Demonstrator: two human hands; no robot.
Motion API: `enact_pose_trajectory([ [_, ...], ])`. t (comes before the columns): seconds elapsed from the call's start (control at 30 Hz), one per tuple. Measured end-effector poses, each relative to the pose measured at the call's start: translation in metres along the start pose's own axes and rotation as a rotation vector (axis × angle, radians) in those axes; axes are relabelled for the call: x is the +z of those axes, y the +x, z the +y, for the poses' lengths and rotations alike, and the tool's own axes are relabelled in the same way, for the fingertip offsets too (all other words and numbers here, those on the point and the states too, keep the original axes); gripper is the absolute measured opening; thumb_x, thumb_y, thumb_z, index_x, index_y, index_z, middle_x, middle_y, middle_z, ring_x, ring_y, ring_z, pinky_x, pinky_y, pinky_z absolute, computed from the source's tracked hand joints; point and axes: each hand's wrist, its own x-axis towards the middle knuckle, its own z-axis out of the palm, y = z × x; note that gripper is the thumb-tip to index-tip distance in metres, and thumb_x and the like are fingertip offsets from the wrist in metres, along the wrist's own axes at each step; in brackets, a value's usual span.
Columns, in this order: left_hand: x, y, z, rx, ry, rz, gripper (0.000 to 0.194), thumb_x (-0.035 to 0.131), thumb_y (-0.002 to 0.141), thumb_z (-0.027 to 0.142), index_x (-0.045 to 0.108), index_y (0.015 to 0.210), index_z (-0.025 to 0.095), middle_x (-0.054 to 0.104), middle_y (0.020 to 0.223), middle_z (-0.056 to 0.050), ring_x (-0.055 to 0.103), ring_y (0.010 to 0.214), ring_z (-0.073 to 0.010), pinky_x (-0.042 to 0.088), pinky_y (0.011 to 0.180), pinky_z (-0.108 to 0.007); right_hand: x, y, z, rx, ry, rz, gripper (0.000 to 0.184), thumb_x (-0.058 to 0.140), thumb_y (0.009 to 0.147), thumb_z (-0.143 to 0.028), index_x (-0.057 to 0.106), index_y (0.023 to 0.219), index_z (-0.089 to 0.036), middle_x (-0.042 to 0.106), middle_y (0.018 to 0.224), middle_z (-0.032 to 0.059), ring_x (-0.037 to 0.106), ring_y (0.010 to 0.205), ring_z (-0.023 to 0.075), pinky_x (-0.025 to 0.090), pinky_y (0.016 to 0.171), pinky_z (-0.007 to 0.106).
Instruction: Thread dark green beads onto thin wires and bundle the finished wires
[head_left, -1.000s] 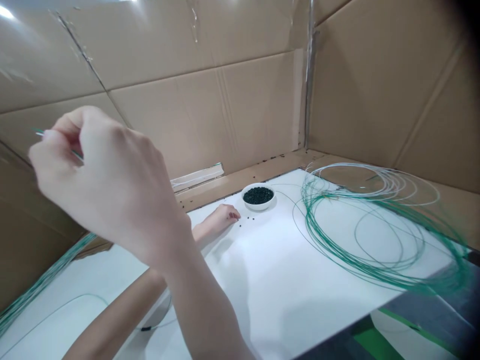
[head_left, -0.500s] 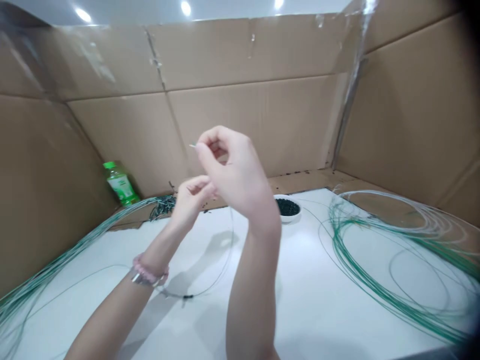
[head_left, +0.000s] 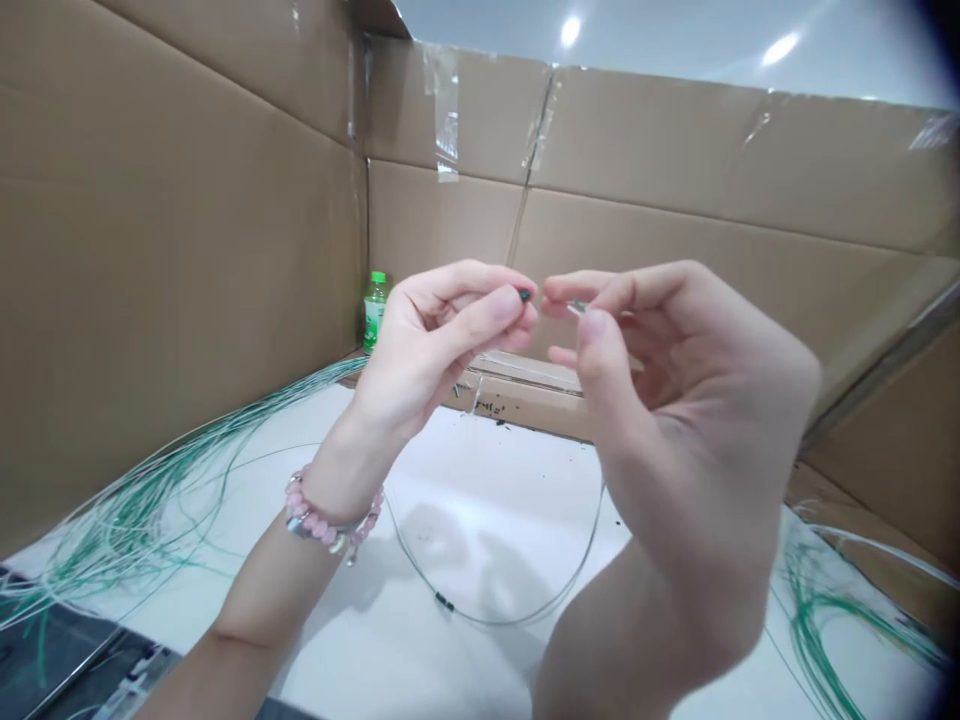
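My left hand (head_left: 427, 350), with a pink bead bracelet (head_left: 319, 520) at its wrist, is raised in the middle of the view. Its thumb and forefinger pinch a tiny dark bead-like piece (head_left: 526, 295). Just to the right, my right hand (head_left: 675, 400) is closed on the thin wire ends (head_left: 577, 307), one white and one green, whose tips stick out past the thumb. A small gap separates the two hands' fingertips. Below, a thin wire loop (head_left: 517, 622) curves over the white board, carrying small black pieces (head_left: 444, 601).
Green and white wires (head_left: 172, 470) spread along the left of the white board (head_left: 495, 470). Another green wire coil (head_left: 825, 640) lies at the right. A green-capped bottle (head_left: 374, 315) stands in the far left corner. Cardboard walls (head_left: 225, 200) enclose the board; dark bits (head_left: 491, 408) lie along its back edge.
My left hand has come up from beside the bowl of black pieces, now pinching a small dark piece. My right hand has moved to face it. The view has turned left; the bowl is out of sight.
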Motion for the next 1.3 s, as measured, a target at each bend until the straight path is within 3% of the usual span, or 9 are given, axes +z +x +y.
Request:
enact_pose_trajectory([
  [0.2, -0.005, -0.003, 0.011, 0.006, 0.011, -0.054, 0.013, 0.076, 0.074, 0.041, 0.074, 0.077, 0.028, 0.072, 0.073, 0.009, 0.072, 0.064, -0.01, 0.064, 0.061, -0.02, 0.015, -0.004, -0.005, -0.023, 0.02, -0.029, 0.012, 0.054, 0.088, -0.012, 0.055, 0.083, -0.023, 0.067, 0.093, -0.0008, 0.068, 0.09, 0.014, 0.06, 0.071, 0.024],
  [0.4, -0.009, -0.004, 0.011, -0.054, 0.053, -0.019, 0.026, 0.076, 0.07, 0.05, 0.074, 0.078, 0.025, 0.074, 0.078, 0.003, 0.074, 0.071, -0.0172, 0.065, 0.061, -0.024, 0.016, -0.007, -0.006, -0.015, 0.071, -0.015, 0.012, 0.054, 0.091, -0.015, 0.056, 0.087, -0.026, 0.069, 0.106, 0.0004, 0.068, 0.1, 0.0179, 0.063, 0.076, 0.027],
  [0.8, -0.005, -0.009, 0.01, -0.026, 0.039, -0.014, 0.018, 0.075, 0.075, 0.043, 0.074, 0.081, 0.025, 0.07, 0.073, 0.002, 0.071, 0.066, -0.0146, 0.063, 0.057, -0.023, 0.015, -0.008, -0.007, -0.044, 0.052, 0.004, 0.014, 0.056, 0.089, -0.011, 0.056, 0.087, -0.025, 0.069, 0.101, -0.0008, 0.068, 0.089, 0.0133, 0.062, 0.071, 0.022],
  [0.97, -0.002, -0.009, 0.01, -0.059, -0.021, 0.008, 0.019, 0.077, 0.072, 0.042, 0.073, 0.078, 0.024, 0.069, 0.067, 0.003, 0.074, 0.076, -0.0198, 0.066, 0.067, -0.029, 0.016, -0.008, -0.007, -0.055, 0.042, 0.035, 0.013, 0.055, 0.09, -0.012, 0.056, 0.086, -0.025, 0.07, 0.099, -0.0002, 0.069, 0.091, 0.0147, 0.062, 0.068, 0.023],
  [1.07, -0.002, -0.01, 0.008, -0.055, -0.062, -0.013, 0.013, 0.076, 0.076, 0.036, 0.073, 0.081, 0.024, 0.073, 0.073, 0.003, 0.075, 0.075, -0.019, 0.067, 0.069, -0.03, 0.018, -0.008, -0.005, -0.064, 0.017, 0.054, 0.014, 0.056, 0.089, -0.012, 0.056, 0.085, -0.025, 0.07, 0.098, 0.0, 0.069, 0.088, 0.015, 0.062, 0.067, 0.024],
  [1.2, -0.001, -0.01, 0.009, 0.013, -0.067, -0.033, 0.003, 0.072, 0.082, 0.024, 0.073, 0.083, 0.022, 0.075, 0.081, 0.003, 0.074, 0.074, -0.0157, 0.065, 0.065, -0.022, 0.019, -0.007, 0.001, -0.157, 0.013, 0.106, 0.013, 0.06, 0.084, -0.011, 0.059, 0.086, -0.024, 0.07, 0.094, 0.0, 0.069, 0.083, 0.0157, 0.061, 0.06, 0.022],
  [1.3, 0.001, -0.01, 0.012, 0.079, -0.011, -0.034, 0.008, 0.07, 0.082, 0.014, 0.074, 0.082, 0.021, 0.074, 0.079, 0.003, 0.074, 0.072, -0.0123, 0.062, 0.059, -0.014, 0.018, -0.007, 0.003, -0.187, 0.002, 0.108, 0.013, 0.062, 0.082, -0.01, 0.06, 0.086, -0.022, 0.069, 0.091, -0.0005, 0.069, 0.081, 0.0142, 0.061, 0.058, 0.019],
])
